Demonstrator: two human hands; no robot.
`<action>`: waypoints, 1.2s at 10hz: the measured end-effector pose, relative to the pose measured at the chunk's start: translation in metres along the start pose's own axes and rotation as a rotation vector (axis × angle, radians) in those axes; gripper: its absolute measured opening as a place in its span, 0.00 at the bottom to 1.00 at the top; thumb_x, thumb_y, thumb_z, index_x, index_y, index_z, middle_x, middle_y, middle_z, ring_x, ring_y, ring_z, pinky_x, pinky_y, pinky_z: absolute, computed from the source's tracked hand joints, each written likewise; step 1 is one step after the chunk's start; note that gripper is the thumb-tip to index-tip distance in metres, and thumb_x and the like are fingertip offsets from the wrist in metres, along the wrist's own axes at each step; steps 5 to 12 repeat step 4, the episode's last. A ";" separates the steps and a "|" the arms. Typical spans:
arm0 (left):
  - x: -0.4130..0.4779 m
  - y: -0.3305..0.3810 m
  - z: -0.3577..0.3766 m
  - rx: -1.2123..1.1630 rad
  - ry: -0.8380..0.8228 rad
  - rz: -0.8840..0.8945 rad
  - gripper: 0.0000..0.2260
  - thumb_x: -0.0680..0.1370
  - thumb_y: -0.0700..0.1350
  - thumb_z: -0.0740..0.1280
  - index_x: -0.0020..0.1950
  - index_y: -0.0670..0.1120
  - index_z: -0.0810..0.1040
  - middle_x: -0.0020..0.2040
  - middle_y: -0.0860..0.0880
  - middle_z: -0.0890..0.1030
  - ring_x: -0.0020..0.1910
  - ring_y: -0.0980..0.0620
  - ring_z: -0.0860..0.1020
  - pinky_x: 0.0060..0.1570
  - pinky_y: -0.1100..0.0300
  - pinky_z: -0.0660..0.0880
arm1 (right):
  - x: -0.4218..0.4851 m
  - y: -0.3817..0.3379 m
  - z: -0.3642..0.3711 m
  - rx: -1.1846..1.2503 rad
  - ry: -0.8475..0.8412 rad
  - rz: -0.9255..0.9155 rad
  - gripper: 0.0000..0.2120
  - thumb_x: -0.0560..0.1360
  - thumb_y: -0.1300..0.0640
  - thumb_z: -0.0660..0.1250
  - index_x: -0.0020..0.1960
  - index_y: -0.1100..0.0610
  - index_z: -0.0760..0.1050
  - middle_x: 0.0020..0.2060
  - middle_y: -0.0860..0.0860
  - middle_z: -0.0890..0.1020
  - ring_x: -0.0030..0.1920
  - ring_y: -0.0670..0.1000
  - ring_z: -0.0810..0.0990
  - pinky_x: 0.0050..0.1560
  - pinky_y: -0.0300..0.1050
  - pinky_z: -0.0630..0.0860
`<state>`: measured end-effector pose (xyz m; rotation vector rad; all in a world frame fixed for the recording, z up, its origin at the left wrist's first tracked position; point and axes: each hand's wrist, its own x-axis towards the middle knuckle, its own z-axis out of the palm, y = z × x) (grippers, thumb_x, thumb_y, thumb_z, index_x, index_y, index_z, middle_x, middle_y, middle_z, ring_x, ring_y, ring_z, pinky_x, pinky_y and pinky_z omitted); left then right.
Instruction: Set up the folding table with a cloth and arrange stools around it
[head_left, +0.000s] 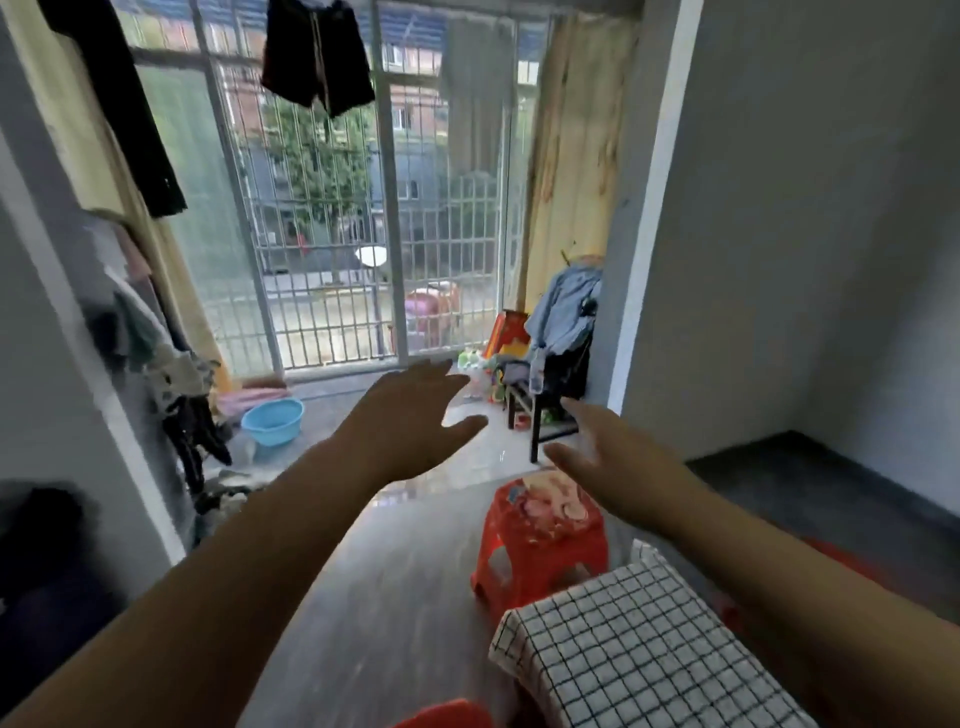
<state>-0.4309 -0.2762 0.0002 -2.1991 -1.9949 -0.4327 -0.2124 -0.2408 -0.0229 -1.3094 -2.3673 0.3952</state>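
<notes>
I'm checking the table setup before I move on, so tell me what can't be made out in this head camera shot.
- Table legs: hidden under the checked cloth, and the table is cut off by the bottom edge.
- Second red stool: only a sliver shows at the bottom edge.
- Red object beyond the right forearm: mostly hidden by the arm; cannot tell what it is.
- Print on the red stool: blurred.
- Left hand and right hand: motion-blurred, both open and empty.

Lived-in home room, dark shorts (317, 57) hanging drying before barred balcony window (332, 234), round blue plastic washbasin (272, 421) sitting on floor, clothes-draped dark wooden chair (556, 395) standing nearby
</notes>
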 end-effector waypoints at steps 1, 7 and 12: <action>-0.008 0.060 -0.078 -0.067 0.170 0.131 0.22 0.78 0.60 0.57 0.72 0.56 0.65 0.73 0.55 0.66 0.70 0.55 0.64 0.64 0.62 0.60 | -0.032 -0.023 -0.079 -0.092 0.123 -0.063 0.31 0.77 0.40 0.56 0.75 0.51 0.56 0.73 0.50 0.64 0.71 0.51 0.65 0.66 0.44 0.63; -0.042 0.199 -0.160 -0.207 -0.082 0.138 0.28 0.78 0.63 0.49 0.76 0.55 0.51 0.77 0.51 0.53 0.75 0.54 0.52 0.70 0.57 0.52 | -0.135 -0.026 -0.209 -0.127 0.200 0.004 0.30 0.76 0.37 0.52 0.74 0.50 0.61 0.72 0.50 0.66 0.68 0.50 0.68 0.64 0.44 0.64; -0.042 0.199 -0.160 -0.207 -0.082 0.138 0.28 0.78 0.63 0.49 0.76 0.55 0.51 0.77 0.51 0.53 0.75 0.54 0.52 0.70 0.57 0.52 | -0.135 -0.026 -0.209 -0.127 0.200 0.004 0.30 0.76 0.37 0.52 0.74 0.50 0.61 0.72 0.50 0.66 0.68 0.50 0.68 0.64 0.44 0.64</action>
